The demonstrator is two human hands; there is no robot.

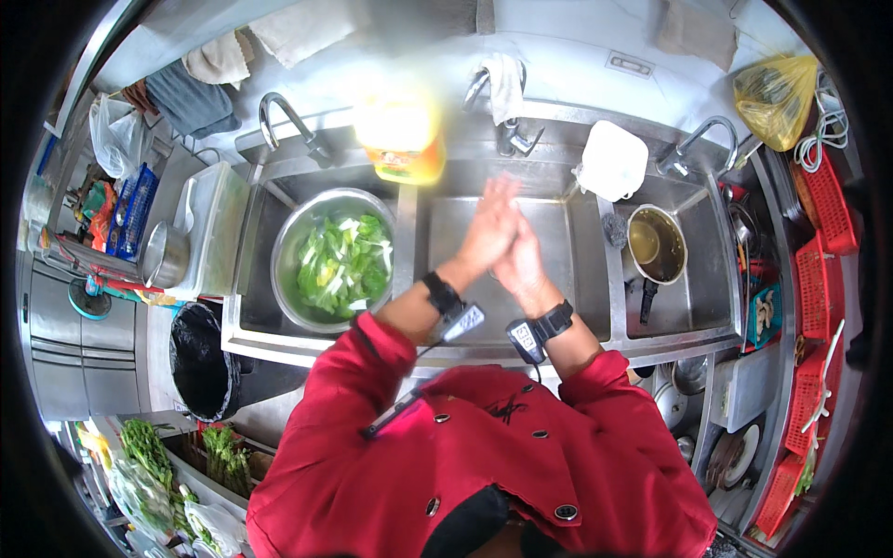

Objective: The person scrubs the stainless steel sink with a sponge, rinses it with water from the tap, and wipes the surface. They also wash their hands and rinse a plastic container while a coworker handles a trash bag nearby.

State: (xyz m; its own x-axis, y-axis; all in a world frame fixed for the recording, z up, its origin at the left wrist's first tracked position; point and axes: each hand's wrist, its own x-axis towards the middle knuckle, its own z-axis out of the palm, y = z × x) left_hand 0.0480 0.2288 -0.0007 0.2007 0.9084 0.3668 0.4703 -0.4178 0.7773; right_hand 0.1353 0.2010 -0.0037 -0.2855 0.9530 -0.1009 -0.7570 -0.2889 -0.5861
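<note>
My left hand (488,234) and my right hand (520,268) press together palm to palm above the middle basin (537,307) of a steel sink. Nothing shows between them. Fingers of both are stretched out, and their tips are blurred. Each wrist wears a black band with a small white tag. In the left basin, a steel bowl (279,279) holds cut leafy greens (342,265) in water. A pot (656,244) with brownish liquid and a black handle sits in the right basin. Behind my hands, a faucet (513,136) has a white cloth (504,87) draped over it.
A yellow container (411,160), overexposed at its top, stands behind the left divider. On the right divider are a white plastic jug (612,160) and a scouring pad (614,230). A lined black bin (202,363) is at lower left. Red baskets (813,293) line the right side.
</note>
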